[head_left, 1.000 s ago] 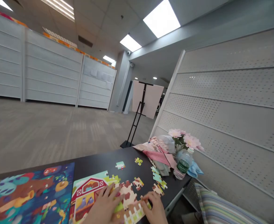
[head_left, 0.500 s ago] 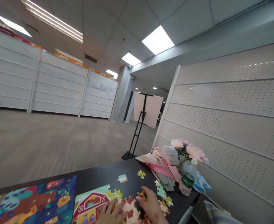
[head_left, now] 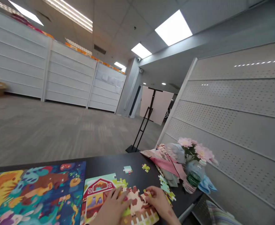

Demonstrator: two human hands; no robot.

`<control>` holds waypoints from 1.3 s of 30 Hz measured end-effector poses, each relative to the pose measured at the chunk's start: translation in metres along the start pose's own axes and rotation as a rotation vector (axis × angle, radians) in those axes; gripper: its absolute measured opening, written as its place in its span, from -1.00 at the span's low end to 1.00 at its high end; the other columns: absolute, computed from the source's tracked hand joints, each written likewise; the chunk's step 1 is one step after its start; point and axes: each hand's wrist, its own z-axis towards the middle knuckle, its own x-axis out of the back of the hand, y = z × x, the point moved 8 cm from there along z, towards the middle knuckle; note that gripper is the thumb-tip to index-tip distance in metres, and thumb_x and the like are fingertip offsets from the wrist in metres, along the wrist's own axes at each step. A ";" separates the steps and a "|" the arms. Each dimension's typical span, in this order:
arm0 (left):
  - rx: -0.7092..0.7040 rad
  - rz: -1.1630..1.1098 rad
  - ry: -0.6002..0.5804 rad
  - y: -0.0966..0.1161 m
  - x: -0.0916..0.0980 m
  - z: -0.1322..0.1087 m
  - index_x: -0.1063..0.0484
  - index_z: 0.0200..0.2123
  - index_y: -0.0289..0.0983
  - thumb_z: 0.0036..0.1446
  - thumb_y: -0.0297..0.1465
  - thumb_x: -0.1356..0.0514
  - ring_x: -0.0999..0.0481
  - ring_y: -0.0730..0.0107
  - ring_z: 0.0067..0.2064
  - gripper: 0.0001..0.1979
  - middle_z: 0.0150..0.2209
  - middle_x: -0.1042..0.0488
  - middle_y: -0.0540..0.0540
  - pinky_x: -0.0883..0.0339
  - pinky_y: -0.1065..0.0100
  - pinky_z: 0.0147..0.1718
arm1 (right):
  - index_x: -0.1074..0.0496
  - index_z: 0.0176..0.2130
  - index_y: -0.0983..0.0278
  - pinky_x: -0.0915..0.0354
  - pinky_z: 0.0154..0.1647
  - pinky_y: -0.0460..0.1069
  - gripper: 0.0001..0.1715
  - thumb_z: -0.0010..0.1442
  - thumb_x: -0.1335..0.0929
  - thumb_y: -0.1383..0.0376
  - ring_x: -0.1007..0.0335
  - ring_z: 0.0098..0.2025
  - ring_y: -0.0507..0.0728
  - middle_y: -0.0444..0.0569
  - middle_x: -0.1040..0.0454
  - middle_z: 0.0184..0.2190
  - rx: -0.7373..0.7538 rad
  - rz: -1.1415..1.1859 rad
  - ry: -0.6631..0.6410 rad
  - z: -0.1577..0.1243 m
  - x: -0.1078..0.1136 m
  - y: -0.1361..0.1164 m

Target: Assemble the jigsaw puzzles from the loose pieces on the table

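Observation:
A partly joined farm jigsaw puzzle, with a red barn and a brown-spotted cow, lies on the black table. My left hand rests flat over its middle, fingers spread, covering some of the picture. At the cow's right side, my right hand pinches a puzzle piece between thumb and fingers, close against the joined part. Its fingertips partly hide that piece. Beyond the hands lie a loose pale blue piece and a loose yellow-green piece. More pieces are by the right hand.
A colourful animal picture board covers the table's left side. At the right end stand a water bottle, pink flowers and crumpled cloths. Behind are an easel and a white perforated panel.
My view has tipped downward, showing more of the table. The right hand's fingers have drawn together on a piece at the cow. My left hand stays spread on the puzzle.

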 end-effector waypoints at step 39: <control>0.030 0.015 -0.044 0.008 0.007 -0.006 -0.21 0.36 0.04 0.19 -0.01 -0.26 0.01 -0.32 0.43 -0.30 0.43 -0.12 -0.16 0.11 -0.32 0.33 | -0.58 -0.37 0.26 -0.32 -0.18 0.01 -0.72 0.13 -0.29 0.22 -0.47 -0.27 0.18 0.00 -0.54 -0.34 0.075 -0.150 0.165 -0.021 0.018 -0.003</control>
